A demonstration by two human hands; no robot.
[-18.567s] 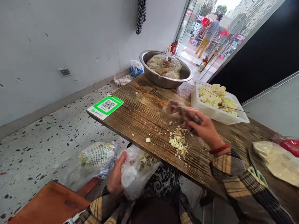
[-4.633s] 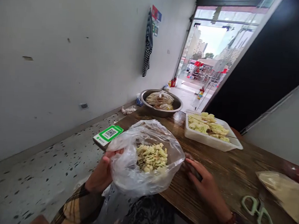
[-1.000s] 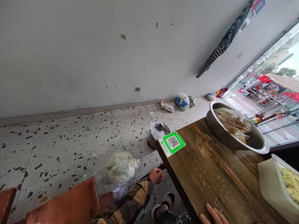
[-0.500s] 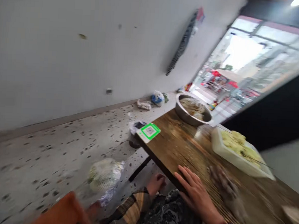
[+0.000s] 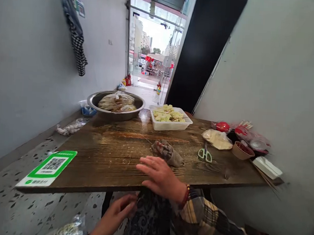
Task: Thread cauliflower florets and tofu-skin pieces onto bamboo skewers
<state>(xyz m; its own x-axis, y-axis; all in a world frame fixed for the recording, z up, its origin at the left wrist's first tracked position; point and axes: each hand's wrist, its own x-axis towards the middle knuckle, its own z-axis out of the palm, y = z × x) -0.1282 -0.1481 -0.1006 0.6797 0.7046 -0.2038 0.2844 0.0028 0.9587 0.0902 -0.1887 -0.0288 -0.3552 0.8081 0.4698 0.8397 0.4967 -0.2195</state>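
Note:
My right hand (image 5: 160,176) lies flat on the near edge of the wooden table (image 5: 113,153), fingers stretched out and holding nothing. A crumpled rag (image 5: 166,152) sits just beyond its fingertips. My left hand (image 5: 114,216) hangs below the table edge beside my dark patterned apron, fingers loosely curled with nothing visible in them. A white tub of cut cauliflower (image 5: 170,117) stands at the far side of the table.
A steel basin (image 5: 115,103) with bagged skewers stands at the far left corner. Green scissors (image 5: 205,153), a bagged flat food (image 5: 218,139), a paper cup (image 5: 242,150) and a white box (image 5: 266,167) lie at the right. A green QR sign (image 5: 48,167) lies at the near left corner. A netted cauliflower in plastic (image 5: 66,231) lies on the floor.
The view has swung from the floor back to face the table squarely. My right hand stays flat on the table edge; my left hand has risen from near the floor to my apron.

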